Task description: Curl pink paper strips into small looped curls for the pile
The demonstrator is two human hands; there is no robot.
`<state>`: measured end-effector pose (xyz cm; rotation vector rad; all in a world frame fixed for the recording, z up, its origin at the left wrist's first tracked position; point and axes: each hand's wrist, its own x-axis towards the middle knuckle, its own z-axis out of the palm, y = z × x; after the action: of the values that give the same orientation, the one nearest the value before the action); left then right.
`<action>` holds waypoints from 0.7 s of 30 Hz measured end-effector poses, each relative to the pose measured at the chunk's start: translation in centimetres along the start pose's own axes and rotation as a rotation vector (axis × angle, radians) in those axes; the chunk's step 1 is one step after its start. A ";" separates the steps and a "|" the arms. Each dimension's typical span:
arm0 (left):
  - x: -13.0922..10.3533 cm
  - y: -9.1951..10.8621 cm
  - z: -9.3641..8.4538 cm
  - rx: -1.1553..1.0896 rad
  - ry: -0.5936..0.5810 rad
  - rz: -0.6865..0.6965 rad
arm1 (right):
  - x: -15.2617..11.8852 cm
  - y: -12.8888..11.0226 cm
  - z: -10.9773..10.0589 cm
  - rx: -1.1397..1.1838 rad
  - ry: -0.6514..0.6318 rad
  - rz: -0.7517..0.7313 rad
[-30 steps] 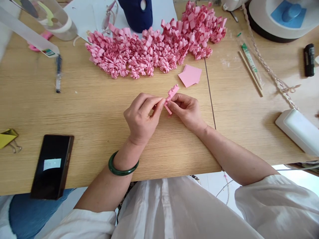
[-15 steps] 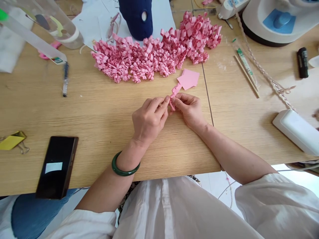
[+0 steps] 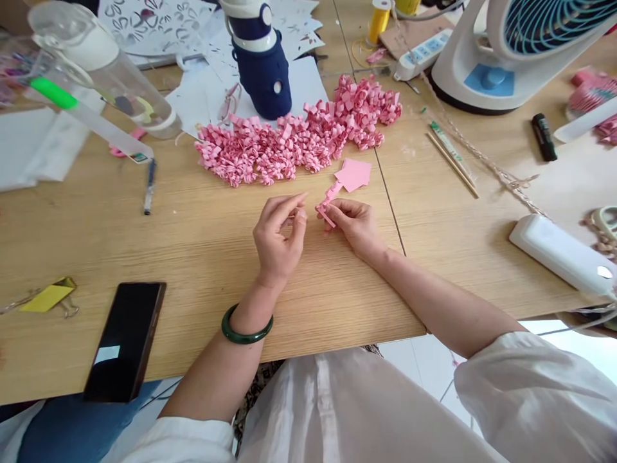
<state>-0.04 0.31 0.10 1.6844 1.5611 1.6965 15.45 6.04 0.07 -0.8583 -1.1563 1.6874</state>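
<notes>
1. One pinch by the right hand (image 3: 355, 223) holds the curled pink strip (image 3: 332, 191) near the pink paper sheets (image 3: 355, 175).
2. Half-open, the left hand (image 3: 280, 239) holds nothing visible.
3. Too tight a pinch could flatten the strip.

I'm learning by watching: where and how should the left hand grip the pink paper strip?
Probably the narrow straight end of the pink paper strip, pinched from the left: it juts free on that side, whereas the right hand pinches from the right.
</notes>
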 end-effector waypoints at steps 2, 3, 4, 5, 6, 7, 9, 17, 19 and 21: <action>-0.1 0.3 0.3 -0.052 0.004 -0.023 | 0.1 0.1 0.0 -0.006 -0.003 -0.022; -0.2 0.4 0.4 -0.074 0.007 -0.042 | 0.2 0.2 0.0 -0.010 -0.005 -0.031; -0.2 0.4 0.5 -0.094 0.004 -0.061 | 0.3 0.3 -0.1 -0.015 -0.010 -0.037; -0.2 0.3 0.6 -0.109 -0.004 -0.076 | 0.3 0.4 -0.1 -0.023 -0.018 -0.042; -0.2 0.2 0.7 -0.117 -0.013 -0.085 | 0.4 0.5 -0.1 -0.034 -0.029 -0.049; -0.2 0.1 0.7 -0.116 -0.020 -0.082 | 0.4 0.6 -0.1 -0.046 -0.043 -0.055; -0.1 -0.1 0.7 -0.079 -0.018 -0.041 | 0.5 0.8 -0.2 -0.071 -0.075 -0.067; 0.1 -0.2 0.6 0.002 0.010 0.017 | 0.3 0.3 -0.2 -0.138 -0.173 -0.084; 0.1 0.0 0.6 0.016 0.007 0.034 | 0.2 0.1 -0.2 -0.144 -0.179 -0.094; 0.1 0.1 0.6 0.010 0.003 0.035 | 0.1 0.0 -0.1 -0.148 -0.174 -0.090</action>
<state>0.43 0.63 0.06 1.7245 1.5527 1.7120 15.50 6.21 0.04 -0.7482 -1.4315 1.6434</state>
